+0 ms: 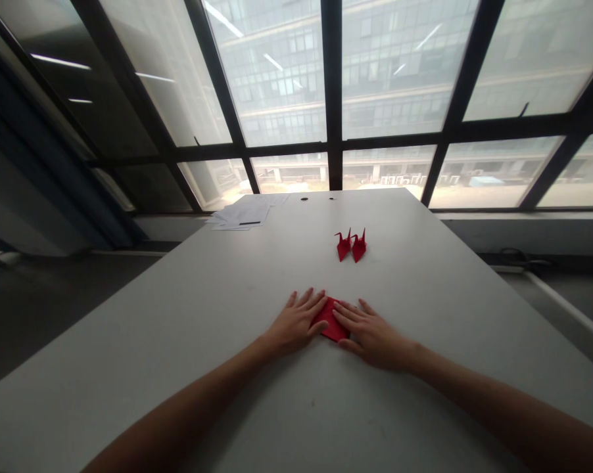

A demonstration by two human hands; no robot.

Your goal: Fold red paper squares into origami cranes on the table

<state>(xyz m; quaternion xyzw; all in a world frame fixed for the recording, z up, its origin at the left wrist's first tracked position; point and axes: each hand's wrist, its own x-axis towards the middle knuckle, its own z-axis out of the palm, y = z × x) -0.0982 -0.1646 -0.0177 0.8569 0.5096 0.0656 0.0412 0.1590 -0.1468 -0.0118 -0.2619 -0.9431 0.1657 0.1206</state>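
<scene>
A piece of red folded paper (332, 323) lies flat on the white table between my two hands. My left hand (297, 323) rests on its left side, fingers stretched out and lying flat. From the right, my right hand (368, 330) presses on the paper's other side, its fingers also extended. Both palms partly cover the paper, so its full outline is hidden. Farther off stand two red origami cranes, the left crane (343, 247) and the right crane (359, 249), side by side and very close together.
The white table (217, 295) stretches away toward large dark-framed windows. Loose paper sheets (250, 211) lie at its far left, with a dark pen-like bar (250, 223) on them. Near the far edge are a round dark spot (304, 199) and a small dark object (332, 198).
</scene>
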